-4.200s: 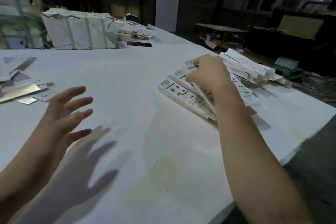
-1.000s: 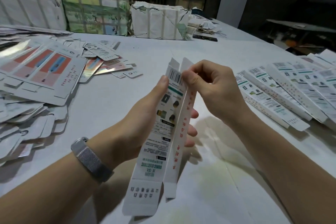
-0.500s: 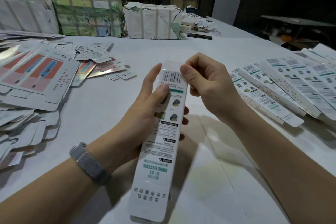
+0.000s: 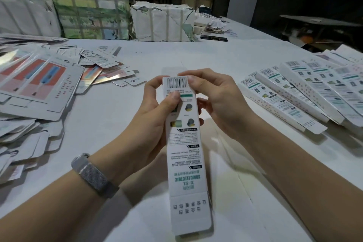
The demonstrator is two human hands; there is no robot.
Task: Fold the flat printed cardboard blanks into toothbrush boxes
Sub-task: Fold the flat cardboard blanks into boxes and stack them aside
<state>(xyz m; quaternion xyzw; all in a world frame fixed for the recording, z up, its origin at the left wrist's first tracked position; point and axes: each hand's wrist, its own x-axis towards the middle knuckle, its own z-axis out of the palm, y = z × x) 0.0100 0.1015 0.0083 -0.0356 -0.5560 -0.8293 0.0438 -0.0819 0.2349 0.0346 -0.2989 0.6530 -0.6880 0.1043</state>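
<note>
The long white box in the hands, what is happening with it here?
A person is folding a printed blank into a toothbrush box. The left hand grips the box at its side, and the right hand pinches its top end near the barcode. Its bottom flap looks open. Folded boxes lie to the right, flat blanks to the left.

Both forearms are bare, no sleeves in sight. A silver mesh wristband (image 4: pixel 94 176) circles the left wrist.

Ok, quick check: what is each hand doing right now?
Left hand: grips the long white printed cardboard box, thumb on its front.
Right hand: pinches the box's top end by the barcode.
</note>
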